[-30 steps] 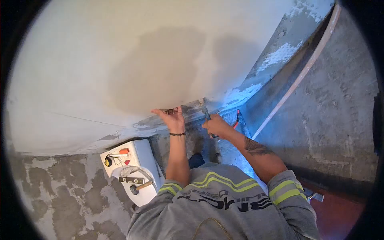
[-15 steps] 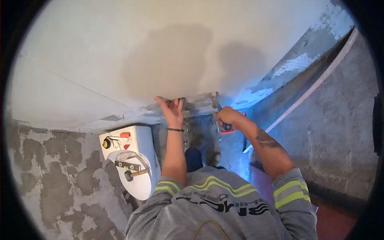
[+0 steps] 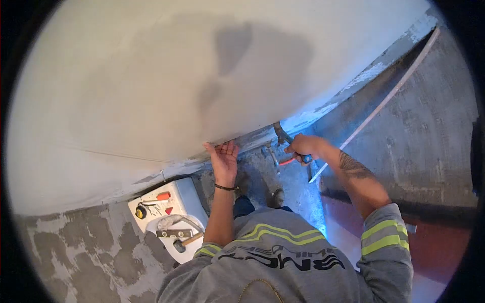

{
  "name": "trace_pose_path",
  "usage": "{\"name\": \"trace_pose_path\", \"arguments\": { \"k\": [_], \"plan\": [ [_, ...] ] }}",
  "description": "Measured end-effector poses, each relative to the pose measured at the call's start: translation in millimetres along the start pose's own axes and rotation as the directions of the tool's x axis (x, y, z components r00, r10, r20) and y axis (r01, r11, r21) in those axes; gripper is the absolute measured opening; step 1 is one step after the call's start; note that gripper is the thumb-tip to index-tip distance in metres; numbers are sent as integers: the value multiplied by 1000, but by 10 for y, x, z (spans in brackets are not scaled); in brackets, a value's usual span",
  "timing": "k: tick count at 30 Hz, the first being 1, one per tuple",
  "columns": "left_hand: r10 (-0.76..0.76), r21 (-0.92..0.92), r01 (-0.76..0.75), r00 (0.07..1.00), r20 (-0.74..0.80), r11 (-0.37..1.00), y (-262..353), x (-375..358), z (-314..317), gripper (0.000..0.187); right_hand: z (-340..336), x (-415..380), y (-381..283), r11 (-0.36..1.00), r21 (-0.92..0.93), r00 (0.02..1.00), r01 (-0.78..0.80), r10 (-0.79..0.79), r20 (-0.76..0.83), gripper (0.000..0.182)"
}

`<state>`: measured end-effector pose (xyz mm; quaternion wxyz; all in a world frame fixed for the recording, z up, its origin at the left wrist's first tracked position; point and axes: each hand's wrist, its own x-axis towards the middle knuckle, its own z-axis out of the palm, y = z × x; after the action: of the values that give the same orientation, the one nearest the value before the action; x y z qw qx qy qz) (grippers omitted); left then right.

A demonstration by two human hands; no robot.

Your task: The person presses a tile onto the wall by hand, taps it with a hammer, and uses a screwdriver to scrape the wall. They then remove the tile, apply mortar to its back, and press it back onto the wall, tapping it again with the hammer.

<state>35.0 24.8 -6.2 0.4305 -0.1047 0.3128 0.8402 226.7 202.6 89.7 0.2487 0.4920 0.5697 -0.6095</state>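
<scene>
My right hand (image 3: 304, 148) is closed around the handle of a putty knife (image 3: 281, 133). Its soiled blade meets the lower edge of a large white plastered surface (image 3: 151, 101). To the left, my left hand (image 3: 224, 160) is open, palm up, with its fingertips at the same edge and the thumb out to the side. Whether the fingertips press on the edge is hard to make out. Below the putty knife, a tool with a red handle (image 3: 287, 161) and a metal frame lies lower down.
A white toilet (image 3: 189, 194) stands at lower left, bearing a spirit level (image 3: 174, 233), a mallet (image 3: 188, 242), a tape measure (image 3: 141, 210) and small tools. A long pale strip (image 3: 376, 112) leans along the grey wall (image 3: 419, 141) at right. Patchy grey wall (image 3: 81, 252) lies at lower left.
The view has shifted, showing more of the white surface and my feet. Both hands appear lower in view; the putty knife is still in my right hand, its blade at the edge.
</scene>
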Motion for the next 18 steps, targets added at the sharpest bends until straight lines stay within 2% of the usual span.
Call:
{"name": "trace_pose_path", "arguments": {
  "k": [1,3,4,6,7,8,9,10,11,12,13,14,15,16,17,18],
  "plan": [
    [-19,6,19,1000,1,1000,-1,4,-42,66,30,-15,56,1000,16,1000,-11,11,-6,31],
    [-4,12,4,998,57,1000,-9,45,-98,69,11,-82,191,970,231,997,72,-76,8,32],
    [-12,1,12,998,58,1000,-18,38,-115,69,54,-19,295,972,227,998,65,-67,-1,32],
    [-50,26,51,998,-35,998,-8,48,-93,73,97,183,405,961,-116,942,250,-269,-199,29],
    [-59,30,61,997,-54,998,0,-25,-179,73,24,219,448,969,-142,964,203,-223,-145,28],
    [-70,-8,70,998,-1,998,-10,15,-212,62,-147,186,373,969,-148,965,199,-220,-140,28],
    [-70,-53,73,996,51,996,-27,73,-209,53,-353,123,245,987,-100,992,123,-123,12,28],
    [-69,-62,70,997,24,996,-33,59,-196,53,-460,76,185,998,-58,983,22,-11,182,29],
    [-58,13,58,998,37,998,0,49,-155,53,-519,57,104,998,-69,977,1,13,211,29],
    [-52,101,47,998,46,994,54,25,-187,52,-516,72,41,988,-156,982,-6,36,186,30],
    [-53,118,51,999,13,992,93,10,-256,52,-454,127,81,973,-232,987,-7,44,156,32],
    [-65,127,57,996,60,990,112,35,-275,53,-363,212,200,974,-226,983,-7,48,176,32],
    [-77,131,62,990,119,989,108,87,-261,54,-261,272,308,972,-219,995,91,-79,61,25],
    [-80,131,65,990,113,989,100,120,-254,54,-169,297,438,957,-227,978,181,-199,-60,19],
    [-90,143,73,989,116,987,102,138,-280,55,119,176,418,853,-402,880,333,-434,-192,20],
    [-102,164,81,988,120,983,108,153,-298,55,106,107,333,855,-397,882,335,-432,-186,20]
  ]
}}
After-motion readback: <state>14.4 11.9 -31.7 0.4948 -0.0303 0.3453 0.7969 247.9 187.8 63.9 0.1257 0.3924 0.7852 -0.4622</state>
